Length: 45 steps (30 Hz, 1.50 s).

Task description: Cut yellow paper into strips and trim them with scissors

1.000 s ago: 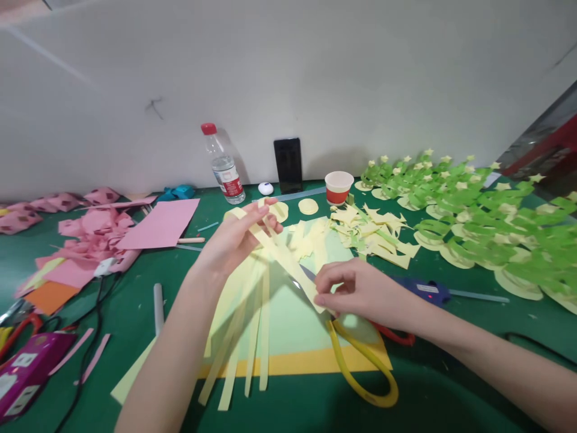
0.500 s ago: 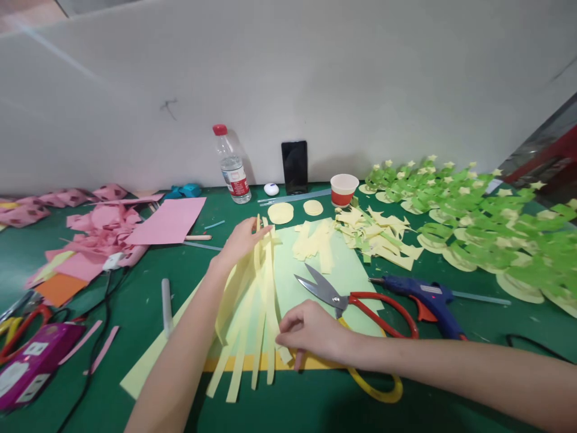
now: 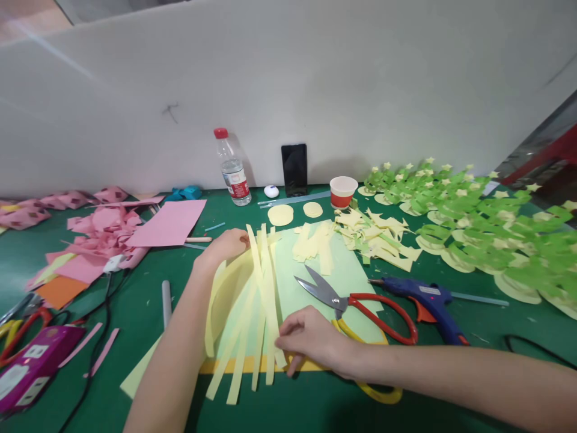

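Note:
Several pale yellow paper strips (image 3: 243, 343) fan out over a light green sheet (image 3: 288, 270) in front of me. My left hand (image 3: 229, 245) is at their far ends, fingers curled in around a curved yellow strip (image 3: 220, 294); the fingertips are partly hidden. Lower down, my right hand (image 3: 311, 340) pinches the near end of one long strip (image 3: 267, 294), which slants across another. Scissors (image 3: 336, 300) with one red and one yellow handle lie on the sheet, blades open, partly under my right forearm.
A blue glue gun (image 3: 428, 294) lies on the right, before rows of green paper trees (image 3: 469, 222). Yellow scraps (image 3: 378, 237), a paper cup (image 3: 343, 193), a phone (image 3: 295, 169) and a bottle (image 3: 234, 174) stand or lie behind. Pink paper (image 3: 169, 222) and a purple power strip (image 3: 38, 364) are left.
My left hand has drawn back to the left from the strip tops. The long strip's far end now leans further left. My right hand keeps its pinch, almost unmoved.

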{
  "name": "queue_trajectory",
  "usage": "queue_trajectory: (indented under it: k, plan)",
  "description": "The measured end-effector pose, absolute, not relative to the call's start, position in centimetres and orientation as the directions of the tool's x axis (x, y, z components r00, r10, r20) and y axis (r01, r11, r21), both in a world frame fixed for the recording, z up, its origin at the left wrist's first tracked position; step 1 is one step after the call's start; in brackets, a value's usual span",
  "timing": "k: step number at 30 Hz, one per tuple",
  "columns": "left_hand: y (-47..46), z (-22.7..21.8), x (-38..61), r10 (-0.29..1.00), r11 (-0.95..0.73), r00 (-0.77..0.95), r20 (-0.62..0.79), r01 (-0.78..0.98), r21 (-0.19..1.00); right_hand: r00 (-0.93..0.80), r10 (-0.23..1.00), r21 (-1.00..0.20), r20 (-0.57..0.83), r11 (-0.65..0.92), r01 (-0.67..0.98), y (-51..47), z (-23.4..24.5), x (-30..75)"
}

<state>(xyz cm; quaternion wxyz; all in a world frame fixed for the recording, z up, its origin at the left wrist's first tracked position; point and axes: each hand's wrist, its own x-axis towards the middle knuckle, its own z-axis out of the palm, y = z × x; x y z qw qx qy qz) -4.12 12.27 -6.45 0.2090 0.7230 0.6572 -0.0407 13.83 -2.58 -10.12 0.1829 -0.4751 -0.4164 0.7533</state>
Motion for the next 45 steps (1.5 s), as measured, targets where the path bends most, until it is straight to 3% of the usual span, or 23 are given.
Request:
queue_trajectory:
  k: [11, 15, 20, 24, 27, 30, 33, 36, 39, 42, 45]
  plan:
    - [11.6, -5.7, -3.9, 0.893, 0.031, 0.072, -0.444, 0.975, 0.221, -0.484, 0.645, -0.773, -0.591, -0.624, 0.111, -2.4, -10.0, 13.8]
    - [11.6, -5.8, -2.9, 0.954, 0.089, -0.021, -0.299, 0.972, 0.216, -0.484, 0.640, -0.767, -0.597, -0.632, 0.112, -2.5, -9.7, 13.8]
    - [11.9, -5.7, -3.0, 0.980, 0.194, -0.199, 0.003, 0.954, 0.228, -0.484, 0.635, -0.765, -0.602, -0.632, 0.122, -2.6, -9.5, 13.8]
    - [12.0, -5.4, -3.7, 0.942, 0.222, -0.285, 0.177, 0.925, 0.308, -0.537, 0.608, -0.773, -0.586, -0.619, 0.143, -2.5, -9.9, 13.6]
    - [11.7, -4.3, -3.7, 0.933, 0.157, -0.272, 0.237, 0.898, 0.411, -0.657, 0.501, -0.773, -0.563, -0.600, 0.204, -2.7, -9.6, 14.0]
    - [10.8, -2.9, -2.7, 0.940, 0.061, -0.230, 0.251, 0.839, 0.541, -0.730, 0.417, -0.799, -0.542, -0.524, 0.295, -2.7, -8.3, 15.3]
    - [9.1, -1.6, -0.9, 0.975, -0.035, -0.124, 0.183, 0.731, 0.681, -0.660, 0.574, -0.871, -0.485, -0.381, 0.309, -1.7, -6.0, 17.1]
    - [7.0, -0.7, 1.1, 0.995, -0.096, 0.059, 0.076, 0.613, 0.784, -0.480, 0.820, -0.949, -0.312, -0.242, 0.203, 0.4, -3.5, 19.0]
    - [5.3, -0.2, 2.6, 0.969, -0.102, 0.247, -0.031, 0.510, 0.854, -0.273, 0.955, -0.991, -0.117, -0.130, -0.028, 2.5, -1.6, 20.8]
    - [4.4, 0.0, 3.3, 0.889, -0.024, 0.433, -0.150, 0.372, 0.928, -0.156, 0.987, -0.985, -0.038, -0.064, -0.160, 3.5, -0.7, 22.1]
    - [4.2, -0.4, 3.8, 0.795, 0.074, 0.580, -0.178, 0.199, 0.977, -0.168, 0.986, -0.983, -0.019, -0.049, -0.176, 3.4, -0.4, 22.6]
